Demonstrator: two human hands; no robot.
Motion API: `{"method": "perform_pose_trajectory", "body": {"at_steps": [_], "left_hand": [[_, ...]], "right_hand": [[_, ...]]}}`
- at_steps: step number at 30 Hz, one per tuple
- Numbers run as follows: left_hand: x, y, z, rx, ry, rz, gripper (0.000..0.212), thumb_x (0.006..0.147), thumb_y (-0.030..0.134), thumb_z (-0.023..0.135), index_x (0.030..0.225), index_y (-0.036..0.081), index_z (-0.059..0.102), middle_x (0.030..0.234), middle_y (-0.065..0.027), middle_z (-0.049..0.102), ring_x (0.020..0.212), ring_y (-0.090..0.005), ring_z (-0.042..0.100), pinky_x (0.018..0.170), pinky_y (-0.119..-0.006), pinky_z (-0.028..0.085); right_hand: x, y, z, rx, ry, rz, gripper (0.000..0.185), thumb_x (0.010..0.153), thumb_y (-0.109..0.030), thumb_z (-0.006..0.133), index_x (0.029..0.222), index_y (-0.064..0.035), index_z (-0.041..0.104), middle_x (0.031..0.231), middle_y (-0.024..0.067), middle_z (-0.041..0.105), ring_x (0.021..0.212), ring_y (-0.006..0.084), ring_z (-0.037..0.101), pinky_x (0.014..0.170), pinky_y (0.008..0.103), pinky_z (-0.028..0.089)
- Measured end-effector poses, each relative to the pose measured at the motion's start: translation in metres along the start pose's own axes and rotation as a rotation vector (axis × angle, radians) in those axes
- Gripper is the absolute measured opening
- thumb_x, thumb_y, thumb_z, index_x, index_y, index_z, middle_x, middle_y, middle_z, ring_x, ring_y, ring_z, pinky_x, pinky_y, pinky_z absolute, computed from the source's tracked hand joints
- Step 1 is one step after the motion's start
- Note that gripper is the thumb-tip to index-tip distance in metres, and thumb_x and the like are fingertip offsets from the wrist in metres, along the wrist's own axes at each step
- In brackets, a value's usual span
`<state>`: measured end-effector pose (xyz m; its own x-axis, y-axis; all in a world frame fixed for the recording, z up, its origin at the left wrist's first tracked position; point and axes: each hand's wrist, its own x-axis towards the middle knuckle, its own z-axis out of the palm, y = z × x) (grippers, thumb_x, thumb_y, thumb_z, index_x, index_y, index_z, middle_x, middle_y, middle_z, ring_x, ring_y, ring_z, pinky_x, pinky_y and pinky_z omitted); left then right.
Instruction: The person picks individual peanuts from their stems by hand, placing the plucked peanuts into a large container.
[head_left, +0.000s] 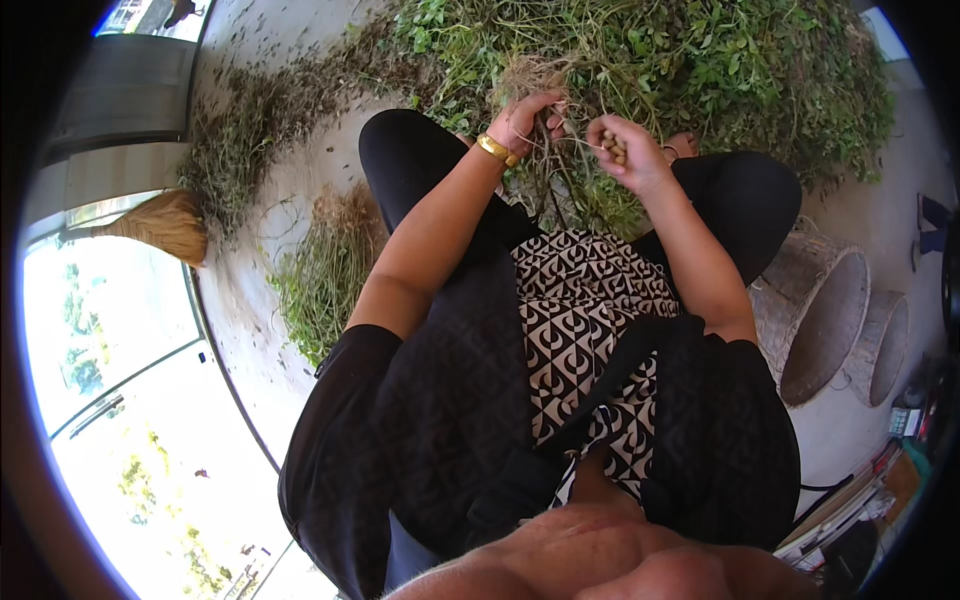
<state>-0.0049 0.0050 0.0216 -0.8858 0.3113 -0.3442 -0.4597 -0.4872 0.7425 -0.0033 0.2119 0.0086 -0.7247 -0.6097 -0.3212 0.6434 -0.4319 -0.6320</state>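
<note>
My left hand (523, 126), with a gold bracelet (496, 150) at its wrist, is closed around the root end of a pulled peanut plant. The tan, stringy roots (531, 77) stick out above the fingers, and stems (555, 180) hang down between my knees. Close by on the right, my right hand (634, 154) has its fingers curled over several peanut pods (615, 148). A thin root strand (581, 139) stretches between the two hands. Beyond them lies a large heap of green peanut plants (675, 67).
A smaller bundle of plants (326, 262) lies on the concrete floor left of my knee. Farther left are dry plant scraps (247, 142) and a straw broom (161, 225) by the glass door (127, 390). Two woven baskets (825, 322) (885, 349) lie at right.
</note>
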Motion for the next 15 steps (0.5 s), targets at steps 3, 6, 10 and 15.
{"method": "perform_pose_trajectory", "body": {"at_steps": [3,6,10,15], "left_hand": [[0.004,-0.002,-0.005,-0.007,0.018,-0.012,0.026,0.092,0.027,0.049,0.076,0.006,0.055,0.058,-0.0007,0.046,0.056,-0.0151,0.046,0.053,-0.028,0.038],[0.007,-0.006,-0.013,-0.012,0.03,-0.012,0.027,0.092,0.027,0.049,0.076,0.007,0.055,0.058,-0.0006,0.047,0.058,-0.0155,0.048,0.054,-0.028,0.039],[0.011,-0.016,-0.019,0.126,0.076,-0.038,0.027,0.091,0.029,0.05,0.075,0.008,0.056,0.058,-0.0005,0.047,0.058,-0.0146,0.05,0.055,-0.027,0.04],[0.003,-0.006,-0.008,0.058,-0.131,-0.081,0.031,0.092,0.032,0.049,0.071,0.009,0.053,0.055,0.0004,0.043,0.051,-0.0123,0.042,0.049,-0.027,0.033]], "right_hand": [[0.002,0.014,0.01,-0.148,0.068,0.064,0.019,0.093,-0.013,0.048,0.104,-0.0001,0.058,0.066,0.0015,0.048,0.048,0.0065,0.039,0.036,0.0192,0.025],[-0.001,0.012,0.023,-0.219,0.06,0.062,0.02,0.094,-0.013,0.049,0.11,-0.0043,0.057,0.062,-0.0014,0.046,0.045,0.0045,0.035,0.037,0.019,0.024],[0.0,0.007,0.051,-0.539,0.136,-0.095,0.016,0.093,-0.013,0.053,0.105,-0.0047,0.059,0.067,0.0005,0.054,0.047,0.0032,0.039,0.038,0.0182,0.025],[0.006,0.008,0.029,-0.279,-0.041,-0.007,0.013,0.091,-0.013,0.054,0.095,-0.0021,0.06,0.071,0.0065,0.06,0.044,0.003,0.039,0.036,0.0177,0.026]]}}
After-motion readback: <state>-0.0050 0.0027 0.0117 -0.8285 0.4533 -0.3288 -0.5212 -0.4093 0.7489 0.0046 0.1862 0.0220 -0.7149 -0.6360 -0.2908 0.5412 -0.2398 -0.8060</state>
